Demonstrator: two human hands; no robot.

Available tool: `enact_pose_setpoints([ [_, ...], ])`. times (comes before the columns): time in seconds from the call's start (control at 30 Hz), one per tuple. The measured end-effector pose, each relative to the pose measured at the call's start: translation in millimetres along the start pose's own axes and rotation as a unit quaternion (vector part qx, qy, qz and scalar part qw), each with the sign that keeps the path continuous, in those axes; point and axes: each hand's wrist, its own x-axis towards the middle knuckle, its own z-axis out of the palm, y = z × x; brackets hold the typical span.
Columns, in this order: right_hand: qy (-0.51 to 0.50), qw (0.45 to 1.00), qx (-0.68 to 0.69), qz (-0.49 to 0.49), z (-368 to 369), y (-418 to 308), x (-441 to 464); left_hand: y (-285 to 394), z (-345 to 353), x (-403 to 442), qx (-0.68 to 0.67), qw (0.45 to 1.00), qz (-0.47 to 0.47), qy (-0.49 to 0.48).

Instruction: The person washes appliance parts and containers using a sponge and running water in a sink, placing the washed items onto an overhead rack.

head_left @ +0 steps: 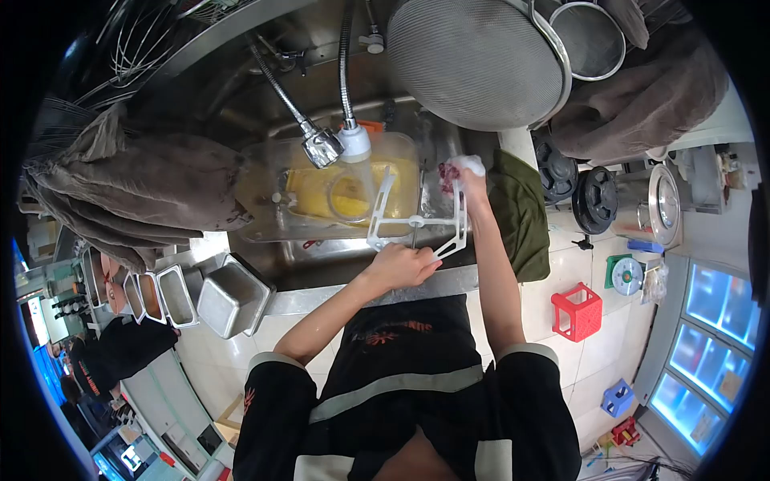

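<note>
My left hand point(401, 267) is closed around the near side of a white plastic frame with angled side arms, a crossbar and a round hub point(416, 222); it looks like a mixer paddle. The frame is held over the sink. My right hand point(472, 183) grips a foamy, reddish mesh scrubber point(449, 173) at the far right arm of the frame. Left of the frame, a clear plastic tub point(257, 192) stands in the sink with a yellow item point(309, 188) in it. Water runs from the white-headed faucet point(354, 146) into the tub.
A second chrome spray faucet point(322, 147) hangs beside the first. A large round sieve point(477, 60) is above the sink's far right. Grey cloths point(152, 172) hang at left, a green cloth point(517, 212) at right. Metal pans point(228, 297) sit at the near left.
</note>
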Motion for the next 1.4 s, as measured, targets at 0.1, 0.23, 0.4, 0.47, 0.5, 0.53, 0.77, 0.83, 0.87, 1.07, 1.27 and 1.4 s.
enact_pose_setpoints([
  [0.1,-0.040,0.985,0.160,0.051,-9.0,18.6,17.3,2.3,-14.6,-18.4,-0.068,0.997,-0.015,0.037],
  [0.23,-0.169,0.932,0.305,0.094,-29.1,43.8,-8.8,-1.1,-23.4,-37.5,-0.184,0.969,-0.051,0.157],
  [0.4,-0.152,0.908,0.381,0.089,28.7,70.1,-94.0,-9.7,38.9,-7.5,-0.514,0.750,-0.123,0.398],
  [0.47,-0.114,0.929,0.345,0.073,32.9,72.4,-93.4,-0.4,26.3,9.0,-0.638,0.600,-0.184,0.446],
  [0.5,-0.099,0.940,0.319,0.073,30.7,70.3,-84.3,3.8,21.9,12.9,-0.690,0.516,-0.213,0.461],
  [0.53,-0.086,0.950,0.292,0.073,27.0,68.3,-77.8,-1.6,22.4,5.1,-0.762,0.448,-0.176,0.433],
  [0.77,0.040,0.973,0.223,-0.036,-2.0,53.2,-10.1,13.4,18.2,-27.3,-0.816,0.441,-0.162,0.337],
  [0.83,0.128,0.959,0.210,-0.138,-5.4,45.3,12.0,14.3,2.3,-39.1,-0.827,0.434,-0.193,0.302],
  [0.87,0.139,0.958,0.176,-0.180,-16.5,48.3,22.9,10.5,-4.2,-43.6,-0.840,0.398,-0.227,0.292],
  [1.07,0.139,0.969,0.083,-0.185,-40.1,69.4,21.9,-84.2,-4.8,-54.8,-0.937,0.184,-0.191,0.226],
  [1.27,0.098,0.977,0.153,-0.115,-5.2,39.1,-50.5,-125.8,-39.6,15.8,-0.840,0.321,-0.316,0.303],
  [1.4,0.077,0.979,0.177,-0.069,-12.7,46.6,-60.2,-172.4,-8.7,48.4,-0.823,0.370,-0.358,0.241],
])
